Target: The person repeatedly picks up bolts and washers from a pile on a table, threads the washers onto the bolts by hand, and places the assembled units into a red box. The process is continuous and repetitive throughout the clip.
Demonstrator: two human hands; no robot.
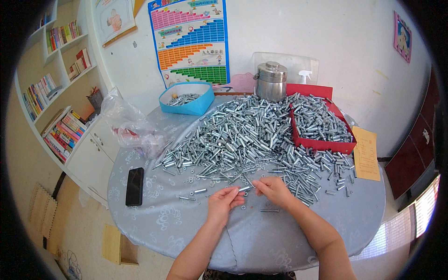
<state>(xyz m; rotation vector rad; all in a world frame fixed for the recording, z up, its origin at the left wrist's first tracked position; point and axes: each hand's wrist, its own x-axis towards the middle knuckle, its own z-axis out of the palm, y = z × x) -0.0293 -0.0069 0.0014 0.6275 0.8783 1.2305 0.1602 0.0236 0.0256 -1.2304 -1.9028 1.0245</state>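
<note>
Near the front middle of the table, my left hand (224, 201) is closed, its fingertips gripping a short, shiny metal sleeve (244, 189). My right hand (274, 190) meets the sleeve's right end with thumb and finger pinched together; whatever small piece is in that pinch is hidden. A loose bolt (269, 210) lies below my right hand, and a nut (243, 207) rests just right of my left fingers. Another sleeve (200, 191) and a bolt (186, 198) lie to the left. Beyond both hands spreads a large heap of metal sleeves and bolts (233, 135).
A red box (346, 147) full of metal parts stands at the back right, beside a steel canister (271, 80). The blue box (198, 106) at the back left holds more parts. A plastic bag (133, 126), black phone (135, 186) and yellow paper (367, 154) also lie on the table.
</note>
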